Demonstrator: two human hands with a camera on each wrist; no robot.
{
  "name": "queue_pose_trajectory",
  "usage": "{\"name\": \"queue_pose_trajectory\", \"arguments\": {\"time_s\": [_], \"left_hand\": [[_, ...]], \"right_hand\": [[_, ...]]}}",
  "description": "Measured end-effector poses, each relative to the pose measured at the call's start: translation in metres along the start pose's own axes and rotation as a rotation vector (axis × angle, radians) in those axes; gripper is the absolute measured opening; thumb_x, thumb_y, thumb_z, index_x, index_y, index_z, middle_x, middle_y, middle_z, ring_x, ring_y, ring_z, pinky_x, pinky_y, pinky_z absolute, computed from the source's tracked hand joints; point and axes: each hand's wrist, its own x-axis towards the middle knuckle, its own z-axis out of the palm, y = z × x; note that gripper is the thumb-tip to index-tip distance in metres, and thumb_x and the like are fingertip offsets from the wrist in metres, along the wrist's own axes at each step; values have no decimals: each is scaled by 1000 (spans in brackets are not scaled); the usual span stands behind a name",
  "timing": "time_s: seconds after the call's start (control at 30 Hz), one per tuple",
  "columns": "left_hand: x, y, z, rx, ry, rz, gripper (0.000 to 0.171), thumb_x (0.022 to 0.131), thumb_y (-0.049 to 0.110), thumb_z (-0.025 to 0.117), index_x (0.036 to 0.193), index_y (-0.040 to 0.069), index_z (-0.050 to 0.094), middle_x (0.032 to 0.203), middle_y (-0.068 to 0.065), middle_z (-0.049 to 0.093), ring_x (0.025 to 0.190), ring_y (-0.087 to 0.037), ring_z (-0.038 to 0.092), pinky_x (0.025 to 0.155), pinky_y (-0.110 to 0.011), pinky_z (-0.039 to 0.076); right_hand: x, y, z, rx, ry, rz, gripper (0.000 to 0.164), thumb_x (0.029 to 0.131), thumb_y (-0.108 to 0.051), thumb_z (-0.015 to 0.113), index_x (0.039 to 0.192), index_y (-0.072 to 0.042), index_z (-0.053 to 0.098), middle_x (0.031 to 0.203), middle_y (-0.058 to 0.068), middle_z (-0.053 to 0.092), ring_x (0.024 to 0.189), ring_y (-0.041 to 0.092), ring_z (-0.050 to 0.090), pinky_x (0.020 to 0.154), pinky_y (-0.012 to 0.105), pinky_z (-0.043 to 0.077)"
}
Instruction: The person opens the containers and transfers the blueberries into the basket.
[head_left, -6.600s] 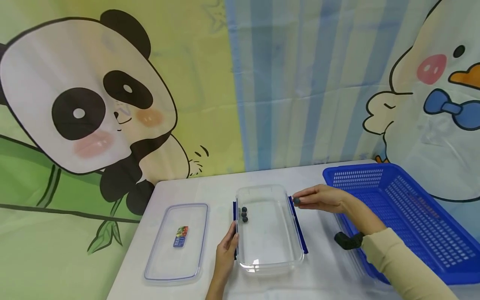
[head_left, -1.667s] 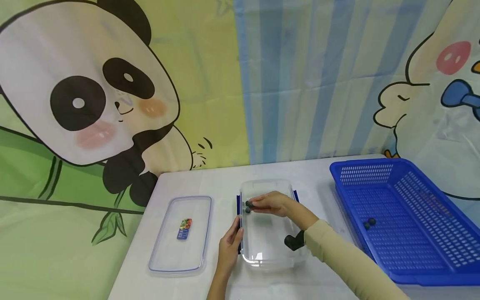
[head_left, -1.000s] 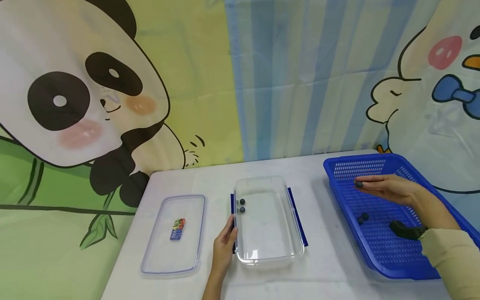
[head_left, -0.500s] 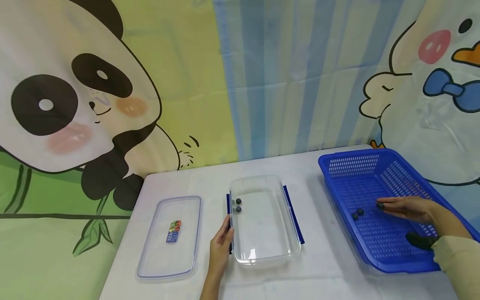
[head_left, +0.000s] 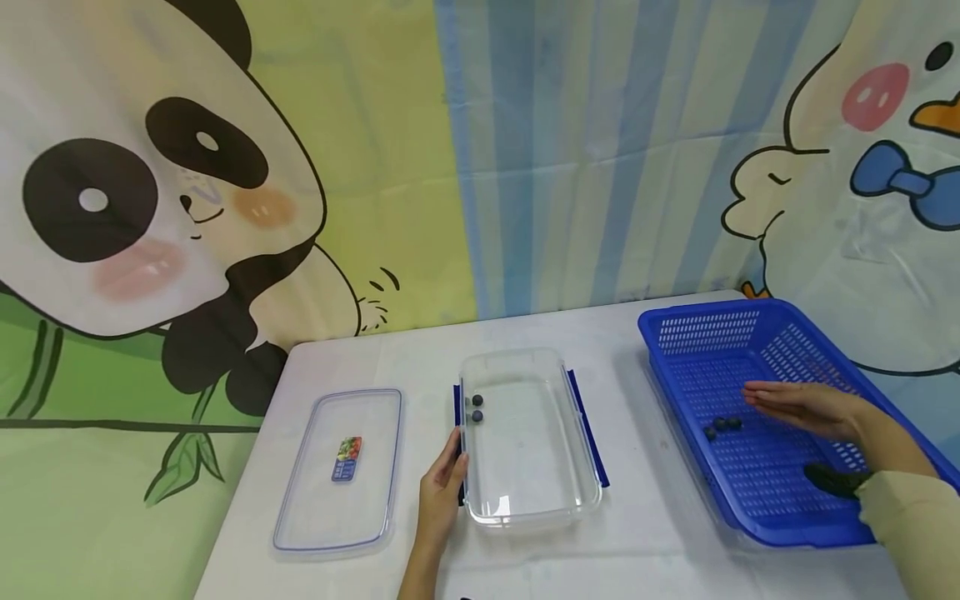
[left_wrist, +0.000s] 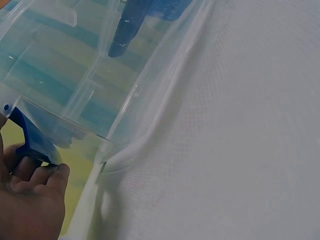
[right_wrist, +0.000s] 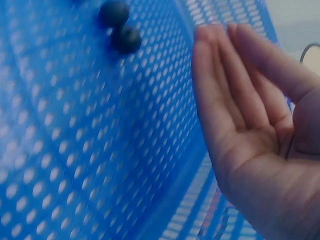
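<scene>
My left hand [head_left: 441, 492] grips the left side of a clear plastic food container [head_left: 525, 517], its fingers curled at a dark blue side latch [left_wrist: 35, 142] in the left wrist view. Two blueberries [head_left: 477, 408] lie inside the container along its left wall. Over the blue basket [head_left: 750, 529], my right hand [head_left: 813, 410] hovers with straight fingers and nothing between them. Just left of its fingertips, three blueberries [head_left: 722, 424] sit in a row on the basket floor. Two dark blueberries [right_wrist: 120, 27] show at the top of the right wrist view, apart from the hand.
A clear lid [head_left: 341, 521] with a blue rim and a fruit label lies left of the container on the white-covered table [head_left: 630, 533]. Behind the table hangs a printed cloth [head_left: 562, 167] with a panda and a duck.
My right hand carried a blueberry from the container to the basket and let it go beside the two there. The left hand kept its hold on the container.
</scene>
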Motion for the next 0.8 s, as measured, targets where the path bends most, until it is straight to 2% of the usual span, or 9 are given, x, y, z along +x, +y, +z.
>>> {"name": "queue_pose_trajectory", "arguments": {"time_s": [0.1, 0.2, 0.33, 0.43, 0.53, 0.67, 0.8], "left_hand": [[1, -2, -1, -9, -1, 2, 46, 94, 6, 52, 137, -4, 38, 142, -16, 35, 129, -26, 32, 98, -16, 34], [2, -11, -3, -16, 0, 9, 45, 94, 6, 52, 137, -1, 39, 142, -14, 36, 129, -24, 33, 99, -17, 33], [4, -22, -4, -16, 4, 30, 45, 94, 10, 53, 137, 2, 41, 142, -10, 37, 129, -20, 34, 100, -17, 32], [4, -23, -5, -21, 3, 47, 45, 94, 11, 53, 137, 1, 41, 142, -10, 38, 129, -20, 33, 101, -18, 31], [4, -22, -4, -33, 2, 43, 46, 94, 11, 54, 136, 0, 41, 142, -10, 38, 130, -20, 33, 101, -18, 31], [3, -22, -5, -42, 0, 39, 46, 94, 11, 54, 136, -1, 41, 143, -10, 37, 130, -19, 32, 102, -18, 30], [4, -25, -5, -40, -5, 42, 46, 94, 12, 54, 137, 1, 41, 143, -10, 37, 131, -19, 32, 102, -18, 30]], "right_hand": [[10, -10, 13, 50, -135, -41, 47, 101, 0, 22, 120, -14, 62, 122, 4, 59, 114, 15, 54, 101, 31, 39], [24, -23, 33, 54, -181, -84, 47, 101, 2, 20, 123, -11, 60, 123, 6, 58, 115, 17, 53, 99, 30, 41], [49, -43, 71, 20, -154, -119, 42, 100, 3, 26, 123, -8, 60, 123, 9, 58, 116, 21, 53, 99, 32, 40], [73, -56, 106, -75, -74, -127, 35, 98, 3, 35, 120, -6, 61, 122, 9, 59, 114, 21, 54, 99, 33, 40], [104, -61, 144, -177, -33, -112, 31, 96, 0, 45, 124, 0, 56, 121, 10, 59, 114, 22, 54, 101, 37, 37], [148, -56, 198, -231, -86, -83, 33, 94, 0, 50, 125, 8, 52, 120, 15, 59, 113, 25, 55, 102, 41, 35], [189, -41, 244, -239, -128, -53, 31, 92, 1, 52, 122, 9, 54, 115, 17, 61, 108, 25, 58, 103, 45, 33]]}}
